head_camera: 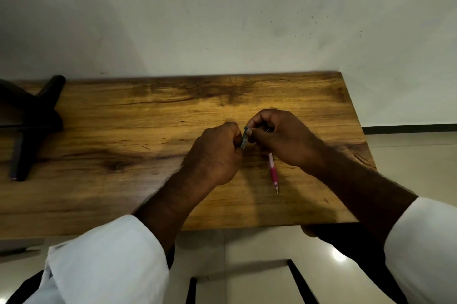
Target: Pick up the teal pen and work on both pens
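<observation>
Wooden tabletop (123, 135) w/ both hands meeting just above its middle-right. Left hand (214, 153) has fingers curled round the lower end of a small teal-and-grey pen-like object (244, 137); right hand (277, 138) pinches its upper end btwn thumb and forefinger, other fingers curled. Object is held tilted, off the wood. Pink pen (273, 172) lies on the table just below the right hand, tip toward the near edge. Dark stand (32, 120) at far left. White sleeves on both arms.

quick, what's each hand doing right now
Left hand: curled, gripping the small teal-and-grey object.
Right hand: curled, pinching the same object's top end.
</observation>
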